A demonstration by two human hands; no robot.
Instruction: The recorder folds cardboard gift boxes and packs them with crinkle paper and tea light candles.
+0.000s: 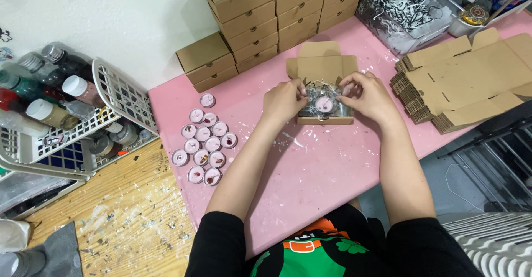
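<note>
- The desk has a pink top, flecked with white paint, and stands against a white wall; to its left is a bare wooden top spattered with paint.
- An open box of brown card sits near the middle of the desk, a little toward the far edge. Its lid stands open toward the wall, flaps spread; its long axis runs left to right, parallel to the far edge.
- Inside the box lies shredded paper with a round pink candle on top, its face up.
- The left hand is at the box's left side, fingers pinching the shred there.
- The right hand is at the box's right side, fingers curled onto the shred. The two hands are apart, with the candle between them.
- Candles of the same kind lie in a loose cluster by the desk's left edge.
- Closed boxes are stacked along the far edge, against the wall.
- Flat boxes are piled at the right edge.
- A clear tub of shred stands at the far right corner.
- White baskets of paint bottles sit on the wooden top.
</note>
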